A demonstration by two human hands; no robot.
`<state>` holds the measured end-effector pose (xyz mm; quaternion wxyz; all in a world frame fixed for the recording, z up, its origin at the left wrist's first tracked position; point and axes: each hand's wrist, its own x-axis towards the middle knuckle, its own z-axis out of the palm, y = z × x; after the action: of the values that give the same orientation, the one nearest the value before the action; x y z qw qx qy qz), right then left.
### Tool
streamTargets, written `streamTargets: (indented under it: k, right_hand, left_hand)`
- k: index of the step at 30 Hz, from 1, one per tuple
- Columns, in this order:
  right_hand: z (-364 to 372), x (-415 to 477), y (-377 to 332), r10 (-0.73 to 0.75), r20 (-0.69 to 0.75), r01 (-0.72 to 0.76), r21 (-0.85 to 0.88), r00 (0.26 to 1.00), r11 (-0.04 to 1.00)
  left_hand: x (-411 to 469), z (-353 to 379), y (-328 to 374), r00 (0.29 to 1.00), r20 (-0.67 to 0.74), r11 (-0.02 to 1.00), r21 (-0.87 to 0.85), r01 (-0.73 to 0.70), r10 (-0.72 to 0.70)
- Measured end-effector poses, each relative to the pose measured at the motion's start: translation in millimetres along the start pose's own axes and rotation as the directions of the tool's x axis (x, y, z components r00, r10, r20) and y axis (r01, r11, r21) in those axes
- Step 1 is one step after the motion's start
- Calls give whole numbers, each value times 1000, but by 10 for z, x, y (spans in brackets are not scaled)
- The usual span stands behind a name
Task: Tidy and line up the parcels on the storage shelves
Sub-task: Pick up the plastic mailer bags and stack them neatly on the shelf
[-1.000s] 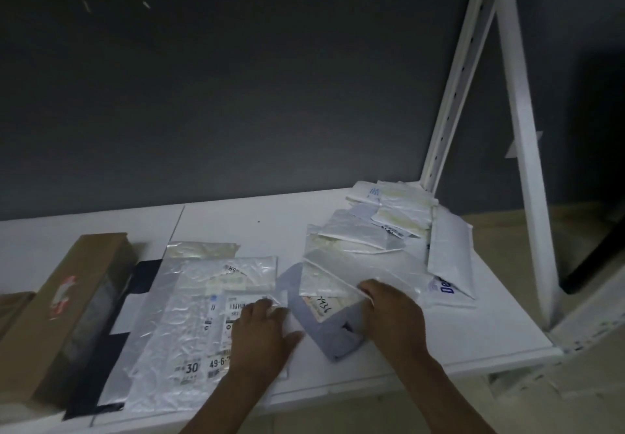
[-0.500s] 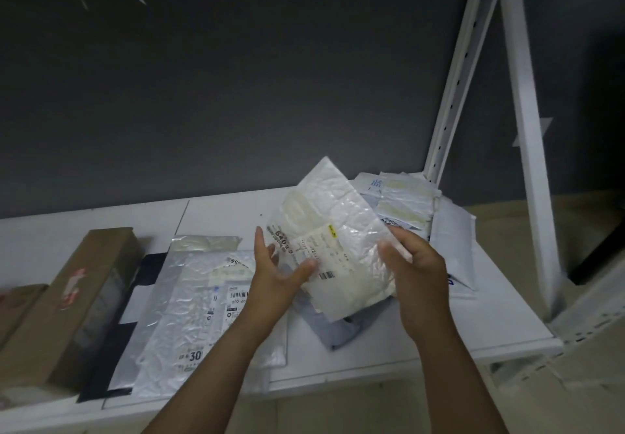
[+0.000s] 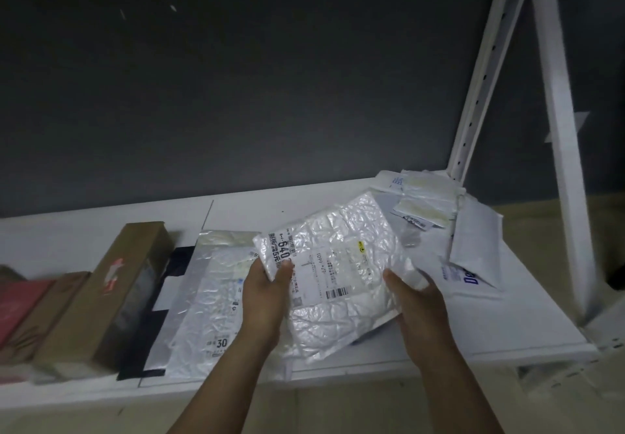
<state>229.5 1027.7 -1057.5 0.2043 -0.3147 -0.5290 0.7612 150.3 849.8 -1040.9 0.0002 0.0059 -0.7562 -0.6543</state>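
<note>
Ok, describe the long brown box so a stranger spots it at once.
Find the white shelf against the dark wall and look left. Left of the flat silvery mailers lies the long brown box. Unlike the lower brown parcel on its left, it bears a reddish mark on top.

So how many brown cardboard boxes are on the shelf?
2. The large box lies left of the flat bags; the small box sits against its left side. More may be hidden past the red parcel at the frame's left edge.
</note>
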Motion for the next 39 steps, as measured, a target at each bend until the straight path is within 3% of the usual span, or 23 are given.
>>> streamTargets:
  k: [3,5,7,10,12,17,21,25,29,31,36,39]
  right_hand:
    - [-55,8,9,-91,-24,81,-271,996,959]
    - [-82,23,-19,-136,94,158,-295,986,942]
    - [-79,24,-23,-145,258,226,-320,955,920]
    - [-34,-29,-29,-111,404,324,-509,908,797]
    - [-28,-72,-58,-123,443,377,-548,888,747]
    - [48,-172,-53,-15,560,363,-516,829,776]
    - [106,-189,74,-26,411,230,-457,911,859]
    - [156,-161,122,-60,173,117,-346,983,931]
    - [224,-87,172,-82,61,98,-336,995,937]
    - [259,-60,224,-64,62,82,-341,996,936]
    - [301,22,345,-36,33,45,-320,999,946]
    - [316,64,391,-36,-1,35,-253,999,967]
  left_hand:
    - [19,-146,9,997,29,985,157,-76,72]
    - [63,-245,33,976,161,938,293,-186,144]
    - [88,-298,100,942,309,919,319,-231,129]
    - [99,-296,205,897,435,915,327,-237,77]
    - [94,-305,232,890,453,928,304,-216,59]
    - [44,-393,210,930,364,932,315,-179,56]
    - [60,-579,34,986,166,874,475,-100,23]
    - [33,-730,-172,997,-10,855,513,72,-78]
    - [77,-746,-450,967,-133,583,777,237,-216]
    - [91,-717,-535,960,-186,500,823,270,-212]
    - [210,-723,-647,940,-232,510,794,332,-250]
    - [247,-771,-684,952,-188,504,814,289,-243]
